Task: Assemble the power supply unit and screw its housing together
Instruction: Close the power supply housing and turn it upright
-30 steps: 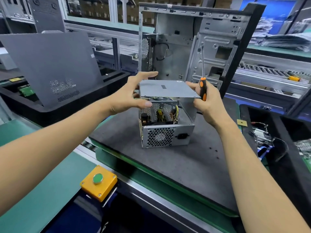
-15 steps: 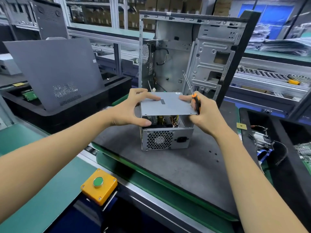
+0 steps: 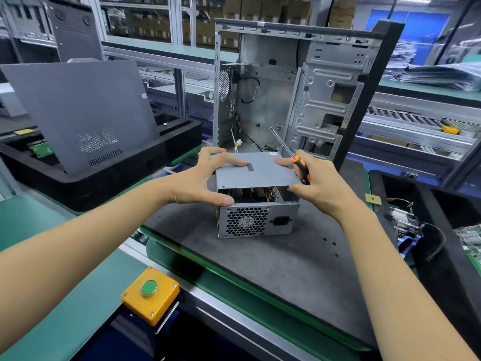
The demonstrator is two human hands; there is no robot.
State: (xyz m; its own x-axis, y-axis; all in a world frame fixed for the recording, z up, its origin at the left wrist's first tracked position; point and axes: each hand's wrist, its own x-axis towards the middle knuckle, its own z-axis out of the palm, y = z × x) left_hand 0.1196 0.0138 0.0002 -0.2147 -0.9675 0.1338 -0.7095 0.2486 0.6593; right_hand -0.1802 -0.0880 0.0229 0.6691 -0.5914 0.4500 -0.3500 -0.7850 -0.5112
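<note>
Steel cover [image 3: 256, 168] between both hands' grip

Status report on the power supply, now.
Left hand and right hand hold the cover over the power supply base; right also grips the screwdriver. Front gap open. Loose screws on mat.

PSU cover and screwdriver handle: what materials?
PSU cover: looks like bare sheet steel, matte grey, thin with folded edges. Screwdriver handle, in the right hand: orange and black, probably moulded plastic or rubber; can't tell which.
</note>
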